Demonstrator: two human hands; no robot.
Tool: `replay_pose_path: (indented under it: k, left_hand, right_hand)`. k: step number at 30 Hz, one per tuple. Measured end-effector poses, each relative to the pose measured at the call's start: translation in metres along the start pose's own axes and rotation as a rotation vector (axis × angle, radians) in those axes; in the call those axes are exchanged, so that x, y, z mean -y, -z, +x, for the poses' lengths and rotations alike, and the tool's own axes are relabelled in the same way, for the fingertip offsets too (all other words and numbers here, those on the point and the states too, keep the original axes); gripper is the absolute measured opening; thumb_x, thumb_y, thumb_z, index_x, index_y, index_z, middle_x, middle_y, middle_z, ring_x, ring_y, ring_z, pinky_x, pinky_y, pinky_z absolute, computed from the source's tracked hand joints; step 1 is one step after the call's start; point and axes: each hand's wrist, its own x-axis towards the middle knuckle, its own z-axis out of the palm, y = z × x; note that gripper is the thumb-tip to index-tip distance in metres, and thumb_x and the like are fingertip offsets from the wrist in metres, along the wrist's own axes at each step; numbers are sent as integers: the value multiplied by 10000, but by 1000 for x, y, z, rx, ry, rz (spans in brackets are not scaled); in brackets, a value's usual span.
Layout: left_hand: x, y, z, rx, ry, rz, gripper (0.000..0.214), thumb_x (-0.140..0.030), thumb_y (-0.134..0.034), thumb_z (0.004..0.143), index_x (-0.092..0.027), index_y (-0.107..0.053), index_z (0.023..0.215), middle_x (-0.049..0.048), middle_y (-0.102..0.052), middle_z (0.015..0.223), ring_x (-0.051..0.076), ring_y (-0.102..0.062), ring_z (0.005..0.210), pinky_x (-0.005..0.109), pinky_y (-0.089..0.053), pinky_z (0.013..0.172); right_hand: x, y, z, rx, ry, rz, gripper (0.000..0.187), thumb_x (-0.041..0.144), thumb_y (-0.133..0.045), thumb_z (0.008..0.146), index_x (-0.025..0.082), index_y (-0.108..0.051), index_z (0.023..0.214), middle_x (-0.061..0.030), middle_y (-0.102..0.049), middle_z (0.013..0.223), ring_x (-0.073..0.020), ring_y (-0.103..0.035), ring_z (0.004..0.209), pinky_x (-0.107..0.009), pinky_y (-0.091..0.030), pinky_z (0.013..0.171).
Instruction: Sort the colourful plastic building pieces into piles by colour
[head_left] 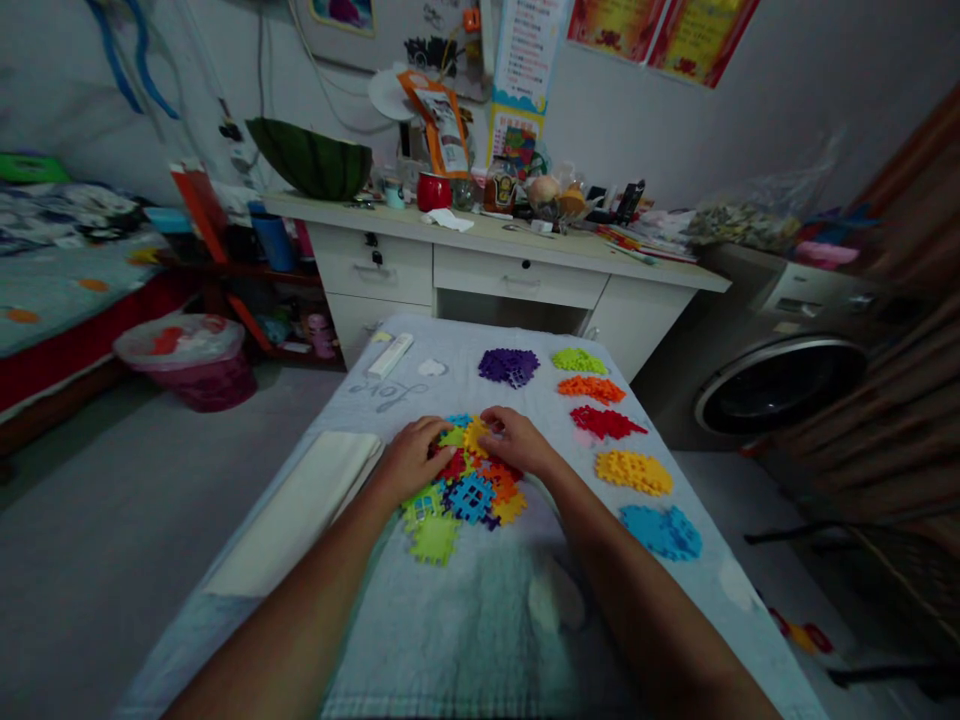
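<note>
A mixed pile of interlocking plastic puzzle pieces (450, 475) in several colours lies on the cloth-covered table in front of me. My left hand (414, 458) rests against its left side, thumb and fingers apart over green and red pieces. On the far right side of the pile, my right hand (517, 440) has its thumb and fingertips at a yellow puzzle piece (475, 436), which it appears to pinch. Nearer to me are a blue window-shaped piece (471, 497) and a flat green piece (435, 540). The fingers partly cover the pieces beneath them.
Along the right lie sorted piles: light green (579, 360), orange (591, 389), red (606, 422), yellow (634, 472) and blue (661, 531). A purple pile (508, 367) sits farther back. At left are a folded white cloth (296, 515) and a white stick-like object (391, 355).
</note>
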Motion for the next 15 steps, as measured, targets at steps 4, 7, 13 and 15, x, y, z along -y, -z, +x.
replay_pose_path:
  k: [4,7,13,15]
  left_hand:
    - [-2,0,-1,-11,3,-14,329,-359,-526,852,-179,-619,1111,93,-629,1136,244,-588,1056,386,-461,946]
    - [-1,0,-1,-19,3,-19,322,-364,-532,849,-193,-621,1106,83,-632,1126,240,-590,1053,381,-460,947]
    - [2,-2,0,-5,13,-5,320,-379,-531,843,-206,-627,1094,74,-636,1116,245,-594,1040,390,-462,942]
    - [3,-2,0,5,18,-8,328,-389,-527,846,-199,-626,1095,78,-636,1118,246,-595,1041,391,-463,941]
  right_hand:
    - [2,-13,-6,-30,26,8,492,258,-748,720,162,-602,1180,-110,-612,1164,-220,-566,1056,-372,-444,935]
    - [0,-17,-8,-49,40,43,504,243,-753,713,167,-599,1187,-104,-611,1157,-221,-563,1063,-383,-440,951]
    - [-14,-18,-11,-143,7,225,387,204,-715,697,190,-630,1074,-38,-632,998,-175,-575,909,-334,-458,863]
    - [-20,-20,-10,-150,-44,377,292,223,-668,713,194,-635,1002,-1,-614,869,-145,-565,786,-292,-464,760]
